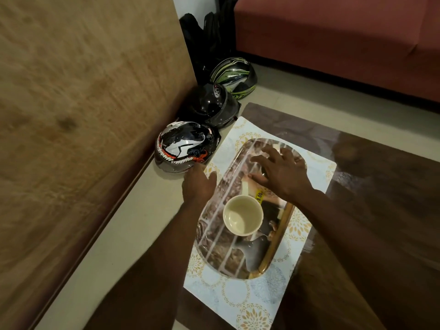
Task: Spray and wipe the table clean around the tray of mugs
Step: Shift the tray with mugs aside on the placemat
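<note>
An oval tray printed with coffee beans lies on a patterned white mat on the dark glass table. One cream mug stands upright and empty in the tray's middle, handle pointing away from me. My right hand hovers with fingers spread over the tray's far end, covering most of a second cream mug. My left hand is at the tray's left rim, fingers pointing away; whether it grips the rim is hidden. No spray bottle or cloth is in view.
Three motorcycle helmets sit on the floor left of the table: a black-and-white one nearest, a black one, a green-striped one. A wooden panel rises at left. A red sofa stands behind.
</note>
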A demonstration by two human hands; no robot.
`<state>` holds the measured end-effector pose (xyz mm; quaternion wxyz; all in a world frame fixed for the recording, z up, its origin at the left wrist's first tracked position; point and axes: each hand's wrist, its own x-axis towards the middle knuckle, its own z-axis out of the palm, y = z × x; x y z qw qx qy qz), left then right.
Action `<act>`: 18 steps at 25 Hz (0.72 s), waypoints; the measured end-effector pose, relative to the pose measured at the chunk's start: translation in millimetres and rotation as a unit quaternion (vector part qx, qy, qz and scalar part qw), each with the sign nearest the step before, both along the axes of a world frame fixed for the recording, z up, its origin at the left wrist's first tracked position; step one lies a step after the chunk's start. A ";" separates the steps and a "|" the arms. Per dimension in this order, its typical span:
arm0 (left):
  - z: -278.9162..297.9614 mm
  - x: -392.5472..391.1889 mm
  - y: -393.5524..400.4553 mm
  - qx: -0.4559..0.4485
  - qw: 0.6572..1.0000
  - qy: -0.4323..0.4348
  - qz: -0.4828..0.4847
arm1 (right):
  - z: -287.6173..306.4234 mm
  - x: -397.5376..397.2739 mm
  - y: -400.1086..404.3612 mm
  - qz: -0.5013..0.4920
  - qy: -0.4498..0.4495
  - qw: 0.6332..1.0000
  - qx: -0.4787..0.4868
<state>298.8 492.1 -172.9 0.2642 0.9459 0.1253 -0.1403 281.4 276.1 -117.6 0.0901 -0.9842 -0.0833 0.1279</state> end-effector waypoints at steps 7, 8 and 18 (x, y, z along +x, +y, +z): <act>-20.4 6.8 18.5 -0.144 0.988 0.055 -0.009 | 1.5 -3.8 -6.1 -0.008 -0.012 1.000 0.016; -25.8 3.5 17.2 -0.162 0.985 0.061 0.009 | 1.9 -6.1 -9.0 -0.010 -0.015 1.000 0.016; -10.5 -63.8 -88.9 -0.267 0.962 0.054 -0.012 | 6.2 -71.5 -111.4 -0.066 -0.008 0.997 0.039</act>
